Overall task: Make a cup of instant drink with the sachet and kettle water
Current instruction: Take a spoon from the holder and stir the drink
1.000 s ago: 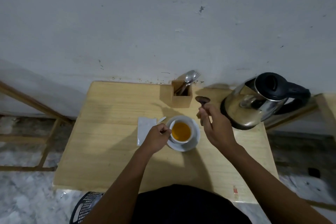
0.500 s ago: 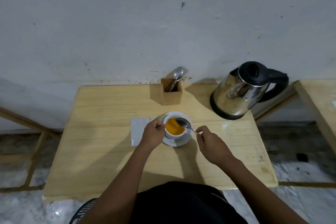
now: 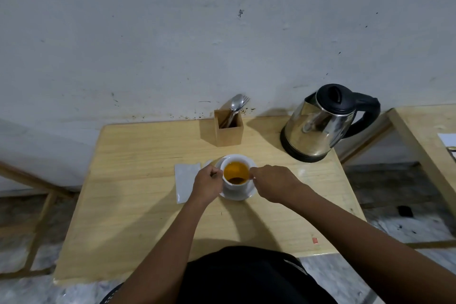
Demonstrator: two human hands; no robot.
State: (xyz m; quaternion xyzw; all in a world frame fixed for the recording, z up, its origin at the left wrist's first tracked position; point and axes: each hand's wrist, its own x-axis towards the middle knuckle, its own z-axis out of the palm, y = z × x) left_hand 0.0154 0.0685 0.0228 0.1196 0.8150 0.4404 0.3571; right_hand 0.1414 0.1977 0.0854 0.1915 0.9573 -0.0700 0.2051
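Cup of orange drink sits on saucer, mid tabletop. Left hand closed on cup's left side. Right hand pinches closed at cup's right rim; spoon itself not clearly visible. Sachet flat left of cup. Kettle back right, holder with cutlery behind cup.

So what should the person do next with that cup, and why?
Probably stir. The right hand holds a spoon at the cup rim, the left hand steadies the cup, and the orange drink looks unevenly dark near the spoon.
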